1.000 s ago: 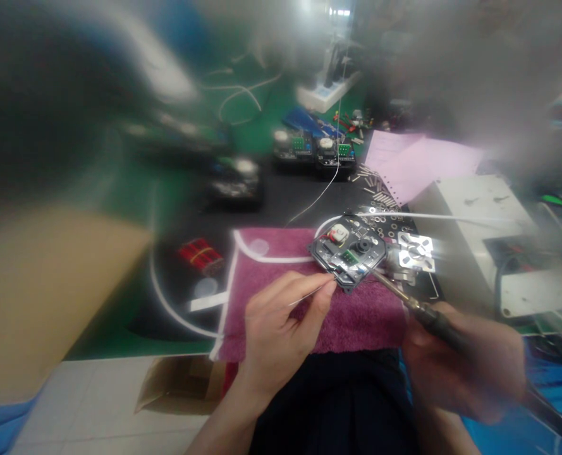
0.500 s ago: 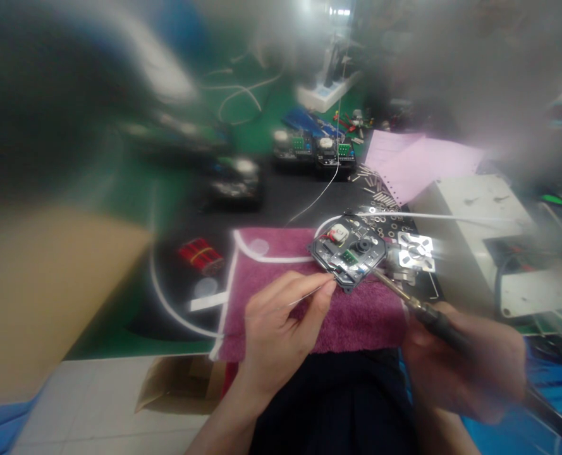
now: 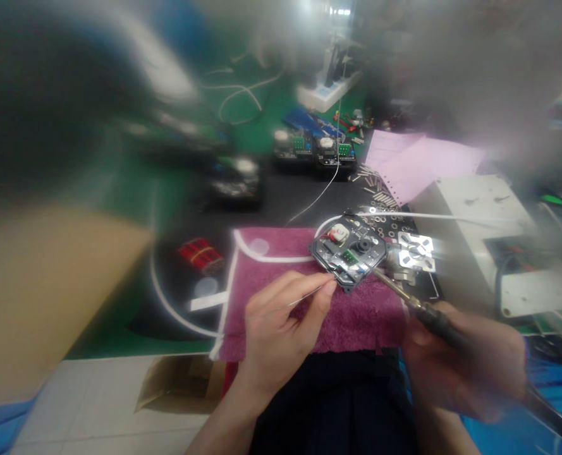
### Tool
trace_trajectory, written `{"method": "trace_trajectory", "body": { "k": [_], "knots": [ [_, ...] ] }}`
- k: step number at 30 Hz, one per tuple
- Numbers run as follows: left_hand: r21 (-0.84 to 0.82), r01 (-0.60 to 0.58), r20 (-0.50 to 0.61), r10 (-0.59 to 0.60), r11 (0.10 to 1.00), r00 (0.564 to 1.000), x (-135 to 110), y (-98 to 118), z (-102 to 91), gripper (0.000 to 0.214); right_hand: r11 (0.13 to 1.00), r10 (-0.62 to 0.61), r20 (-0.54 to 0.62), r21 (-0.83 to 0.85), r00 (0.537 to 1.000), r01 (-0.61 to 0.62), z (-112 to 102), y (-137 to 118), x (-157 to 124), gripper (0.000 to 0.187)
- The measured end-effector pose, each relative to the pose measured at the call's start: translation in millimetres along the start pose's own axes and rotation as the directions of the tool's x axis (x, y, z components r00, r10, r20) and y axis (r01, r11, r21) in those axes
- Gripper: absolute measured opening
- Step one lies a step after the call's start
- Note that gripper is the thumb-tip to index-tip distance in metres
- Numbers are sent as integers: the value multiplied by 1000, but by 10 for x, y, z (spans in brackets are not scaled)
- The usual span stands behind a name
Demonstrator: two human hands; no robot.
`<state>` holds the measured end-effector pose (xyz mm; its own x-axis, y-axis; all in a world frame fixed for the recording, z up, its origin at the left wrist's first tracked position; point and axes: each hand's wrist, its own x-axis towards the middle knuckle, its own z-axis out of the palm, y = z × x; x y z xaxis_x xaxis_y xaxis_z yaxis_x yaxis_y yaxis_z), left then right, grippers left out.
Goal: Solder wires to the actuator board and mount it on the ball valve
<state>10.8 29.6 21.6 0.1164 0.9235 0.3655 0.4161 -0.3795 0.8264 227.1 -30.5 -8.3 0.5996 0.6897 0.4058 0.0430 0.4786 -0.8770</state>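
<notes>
A small black circuit board (image 3: 348, 251) lies tilted on a maroon towel (image 3: 281, 278). My left hand (image 3: 281, 332) is closed in a pinch on a thin solder wire (image 3: 309, 294) whose end points at the board's near edge. My right hand (image 3: 465, 366) is wrapped round the dark handle of a soldering iron (image 3: 430, 313). The iron's metal tip rests at the board's lower right edge. The board carries a green connector, a white round part and a black round part.
A white box-shaped unit (image 3: 484, 221) stands to the right, with pink papers (image 3: 418, 165) behind it. More circuit boards (image 3: 316, 148) lie further back on the black mat. A red bundle (image 3: 200, 254) sits left of the towel. A blurred brown cardboard shape (image 3: 38, 297) fills the left.
</notes>
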Motion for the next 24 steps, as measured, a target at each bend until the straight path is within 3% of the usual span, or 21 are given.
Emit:
{"method": "trace_trajectory", "body": {
  "k": [24],
  "knots": [
    [3, 3, -8, -3, 1000, 1000, -1, -6, 8, 21, 999, -50, -4, -12, 999, 50, 21, 20, 18, 25]
  ]
}}
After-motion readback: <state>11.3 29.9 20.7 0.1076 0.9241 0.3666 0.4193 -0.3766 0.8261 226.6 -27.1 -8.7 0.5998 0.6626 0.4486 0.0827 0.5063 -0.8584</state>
